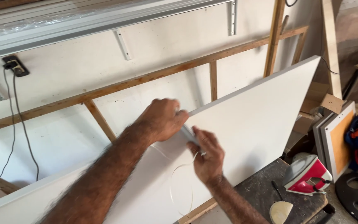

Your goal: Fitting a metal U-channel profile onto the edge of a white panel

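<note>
Backdrop: white wall with a wooden frame, messy workshop.
Board: big white board standing tilted on its edge on the counter.
Left hand: closed over the board's top edge.
Right hand: pinching a small trimmer there, thin white strip curling down.
Counter's right end: red iron.
</note>
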